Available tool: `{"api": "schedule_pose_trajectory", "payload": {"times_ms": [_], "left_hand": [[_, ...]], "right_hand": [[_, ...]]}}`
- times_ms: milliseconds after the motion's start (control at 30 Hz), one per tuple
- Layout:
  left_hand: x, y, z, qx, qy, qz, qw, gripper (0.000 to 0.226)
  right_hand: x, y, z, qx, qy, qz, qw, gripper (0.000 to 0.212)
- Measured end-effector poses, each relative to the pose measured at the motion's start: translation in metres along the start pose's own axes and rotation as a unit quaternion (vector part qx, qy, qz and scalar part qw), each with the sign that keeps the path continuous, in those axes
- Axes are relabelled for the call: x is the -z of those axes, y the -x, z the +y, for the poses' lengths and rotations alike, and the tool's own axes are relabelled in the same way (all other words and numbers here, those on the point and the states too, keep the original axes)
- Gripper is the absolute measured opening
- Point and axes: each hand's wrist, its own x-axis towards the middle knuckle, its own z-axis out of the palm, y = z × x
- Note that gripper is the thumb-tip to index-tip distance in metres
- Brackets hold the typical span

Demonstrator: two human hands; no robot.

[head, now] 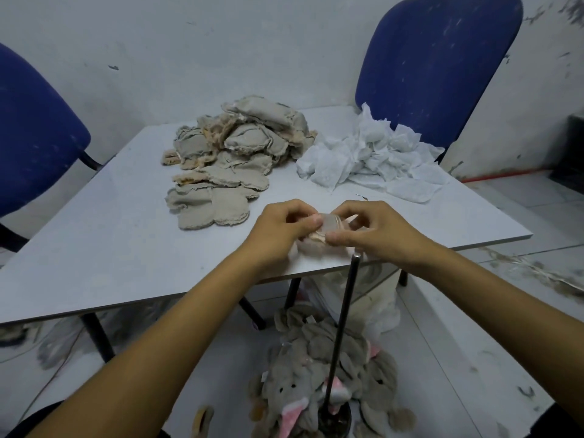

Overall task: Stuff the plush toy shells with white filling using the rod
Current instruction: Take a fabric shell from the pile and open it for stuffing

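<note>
At the near edge of the table (126,248), your left hand (278,230) and right hand (376,229) pinch one plush shell (328,230) open just above the upright rod (343,314), probably to seat it, with the white filling (369,159) within reach.

Nothing here carries writing I can read; the small tags on the plush toys (328,371) look blank.

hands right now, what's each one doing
Left hand: fingers pinch the plush shell at the table's near edge.
Right hand: pinches the same plush shell from the other side.
</note>
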Motion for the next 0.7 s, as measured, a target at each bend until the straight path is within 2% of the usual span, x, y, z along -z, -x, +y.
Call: {"api": "schedule_pose_trajectory", "payload": {"times_ms": [67, 133, 167, 267, 333, 400, 467, 533, 600, 700], "left_hand": [[0.002, -0.001, 0.003, 0.032, 0.089, -0.008, 0.996, 0.021], [0.0, 0.001, 0.004, 0.061, 0.141, -0.036, 0.987, 0.023], [-0.002, 0.002, 0.004, 0.074, 0.157, -0.065, 0.983, 0.023], [-0.001, 0.006, 0.008, 0.098, 0.207, -0.158, 0.96, 0.019], [0.004, 0.006, 0.011, 0.098, 0.269, -0.178, 0.942, 0.008], [0.007, 0.006, 0.011, 0.073, 0.253, -0.173, 0.949, 0.007], [0.006, 0.007, 0.011, 0.041, 0.174, -0.126, 0.976, 0.013], [-0.001, 0.01, 0.011, -0.011, 0.058, -0.04, 0.997, 0.016], [-0.013, 0.014, 0.006, -0.066, -0.062, 0.074, 0.993, 0.023], [-0.027, 0.018, 0.001, -0.076, -0.095, 0.205, 0.971, 0.027]], "right_hand": [[0.008, 0.001, -0.002, -0.007, -0.09, -0.087, 0.992, 0.023], [0.013, 0.002, -0.003, -0.011, -0.15, -0.17, 0.974, 0.018], [0.013, 0.002, -0.003, -0.016, -0.186, -0.181, 0.965, 0.013], [0.008, 0.0, -0.002, -0.033, -0.268, -0.113, 0.956, 0.011], [0.007, -0.002, 0.0, -0.049, -0.262, -0.053, 0.962, 0.011], [0.005, -0.004, 0.002, -0.057, -0.24, -0.013, 0.969, 0.02], [0.001, -0.003, 0.002, -0.057, -0.223, 0.031, 0.973, 0.024], [-0.008, -0.002, 0.0, -0.045, -0.188, 0.101, 0.976, 0.015], [-0.017, -0.001, -0.002, -0.02, -0.117, 0.173, 0.978, 0.018], [-0.027, 0.001, -0.006, 0.033, -0.032, 0.229, 0.972, 0.036]]}}
